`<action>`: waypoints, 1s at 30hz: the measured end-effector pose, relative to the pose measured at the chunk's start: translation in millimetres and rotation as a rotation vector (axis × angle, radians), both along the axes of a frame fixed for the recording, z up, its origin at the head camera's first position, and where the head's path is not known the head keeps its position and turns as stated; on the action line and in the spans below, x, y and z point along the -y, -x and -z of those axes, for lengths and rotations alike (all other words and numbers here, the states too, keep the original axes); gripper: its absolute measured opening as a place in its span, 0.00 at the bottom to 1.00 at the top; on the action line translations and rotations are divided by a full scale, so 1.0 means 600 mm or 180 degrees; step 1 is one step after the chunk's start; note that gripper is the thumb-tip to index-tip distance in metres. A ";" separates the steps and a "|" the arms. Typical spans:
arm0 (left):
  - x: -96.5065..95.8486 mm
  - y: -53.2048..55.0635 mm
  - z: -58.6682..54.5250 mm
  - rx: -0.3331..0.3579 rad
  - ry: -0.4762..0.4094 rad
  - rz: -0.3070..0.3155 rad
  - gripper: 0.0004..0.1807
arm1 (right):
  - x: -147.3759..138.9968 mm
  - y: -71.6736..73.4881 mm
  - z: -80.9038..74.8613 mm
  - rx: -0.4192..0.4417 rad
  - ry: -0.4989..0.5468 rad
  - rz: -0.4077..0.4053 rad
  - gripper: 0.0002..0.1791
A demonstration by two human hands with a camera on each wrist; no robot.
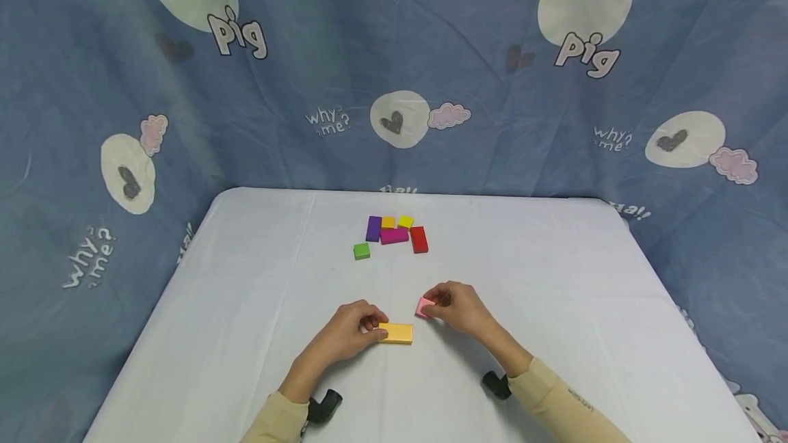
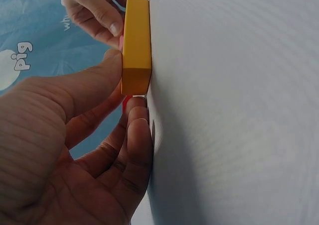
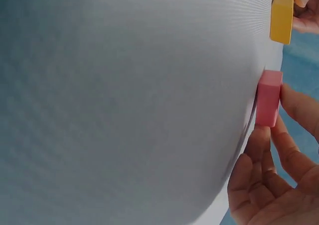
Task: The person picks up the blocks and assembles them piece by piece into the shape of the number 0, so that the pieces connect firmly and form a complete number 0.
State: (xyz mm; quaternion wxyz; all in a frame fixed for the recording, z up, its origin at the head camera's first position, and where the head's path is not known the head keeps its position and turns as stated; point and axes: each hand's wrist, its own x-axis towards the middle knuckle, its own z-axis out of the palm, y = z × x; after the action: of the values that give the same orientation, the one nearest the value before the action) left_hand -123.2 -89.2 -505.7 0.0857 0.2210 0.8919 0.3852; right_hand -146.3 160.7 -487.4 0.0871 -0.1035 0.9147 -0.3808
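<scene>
A yellow rectangular block (image 1: pixel 397 333) lies flat on the white table, its long side running left to right. My left hand (image 1: pixel 351 331) pinches its left end, thumb at the near side and fingers beyond; the left wrist view shows the thumb against the yellow block (image 2: pixel 136 41). Just to the right and slightly farther away, my right hand (image 1: pixel 458 307) holds a small pink block (image 1: pixel 424 307) between thumb and fingers. In the right wrist view the pink block (image 3: pixel 269 98) sits close to the table surface, apart from the yellow one (image 3: pixel 282 16).
Farther back on the table (image 1: pixel 523 258) is a loose group: a purple block (image 1: pixel 373 229), an orange one (image 1: pixel 388 222), a yellow one (image 1: pixel 405 221), a magenta one (image 1: pixel 395 236), a red one (image 1: pixel 419 240) and a green one (image 1: pixel 362 251). A blue printed curtain (image 1: pixel 338 53) hangs behind.
</scene>
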 end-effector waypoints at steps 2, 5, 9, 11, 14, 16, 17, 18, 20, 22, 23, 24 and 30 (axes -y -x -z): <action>0.000 0.000 -0.002 -0.0008 0.0005 -0.0002 0.07 | 0.000 0.000 0.000 0.0034 -0.0014 -0.0011 0.10; 0.000 0.000 -0.004 -0.0029 0.0006 -0.0004 0.07 | -0.001 0.000 0.001 0.0034 -0.0035 -0.0066 0.10; 0.001 -0.001 -0.002 -0.0025 -0.0015 0.0003 0.07 | -0.004 -0.002 0.003 0.0040 -0.0039 -0.0175 0.10; 0.001 -0.002 0.000 0.0010 -0.0022 -0.0004 0.07 | -0.004 -0.004 0.005 0.0061 -0.0038 -0.0225 0.10; 0.001 -0.003 0.003 0.0033 -0.0023 -0.0009 0.07 | -0.004 -0.007 0.006 0.0085 -0.0045 -0.0268 0.10; 0.001 -0.003 0.002 0.0043 -0.0016 -0.0020 0.07 | -0.004 -0.007 0.006 0.0089 -0.0060 -0.0280 0.10; 0.001 -0.003 0.002 0.0041 -0.0015 -0.0022 0.07 | -0.004 -0.008 0.005 0.0091 -0.0067 -0.0285 0.10; 0.000 -0.003 0.001 0.0032 -0.0020 -0.0020 0.07 | -0.004 -0.008 0.005 0.0104 -0.0070 -0.0286 0.09; 0.000 -0.003 0.000 0.0029 -0.0009 -0.0025 0.07 | -0.004 -0.008 0.003 0.0121 -0.0069 -0.0296 0.09; 0.000 -0.003 -0.002 0.0022 -0.0005 -0.0024 0.07 | -0.004 -0.009 0.002 0.0126 -0.0056 -0.0315 0.09; 0.000 -0.003 -0.002 0.0020 -0.0004 -0.0024 0.07 | -0.004 -0.010 0.002 0.0123 -0.0048 -0.0329 0.09; 0.000 -0.003 -0.003 0.0019 -0.0003 -0.0022 0.07 | -0.005 -0.010 0.002 0.0119 -0.0037 -0.0338 0.09; 0.000 -0.002 -0.003 0.0012 0.0008 -0.0019 0.07 | -0.005 -0.013 0.002 0.0121 0.0013 -0.0382 0.09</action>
State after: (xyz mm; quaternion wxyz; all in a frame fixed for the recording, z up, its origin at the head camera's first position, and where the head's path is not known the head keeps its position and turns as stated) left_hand -121.7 -89.4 -503.8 0.0865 0.2175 0.8928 0.3848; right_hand -138.3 163.6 -488.6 0.1270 -0.1511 0.9042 -0.3787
